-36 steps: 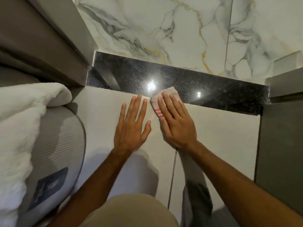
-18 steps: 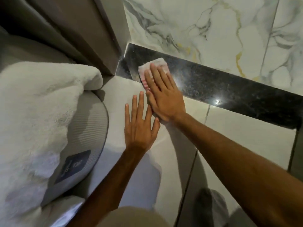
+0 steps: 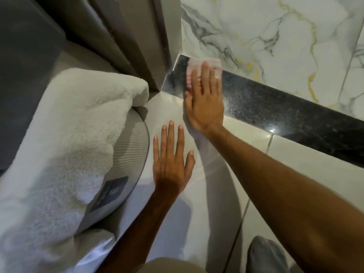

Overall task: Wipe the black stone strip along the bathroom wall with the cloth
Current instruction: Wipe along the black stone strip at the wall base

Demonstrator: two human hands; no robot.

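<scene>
STEP: wiping black stone strip (image 3: 275, 107) near its left end | right hand (image 3: 204, 103) fingers flat, pressing cloth (image 3: 204, 62) | left hand (image 3: 171, 164) spread, empty | NEXT: reverse rightward, probably.

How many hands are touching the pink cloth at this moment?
1. The right hand presses flat on the pink cloth at the left end of the black stone strip. The left hand lies flat on the pale tile, apart.

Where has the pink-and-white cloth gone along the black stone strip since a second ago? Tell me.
Yes, it moved. The pink-and-white cloth slid left along the black stone strip, from mid-strip to near its end by the grey door frame, under the right hand.
</scene>
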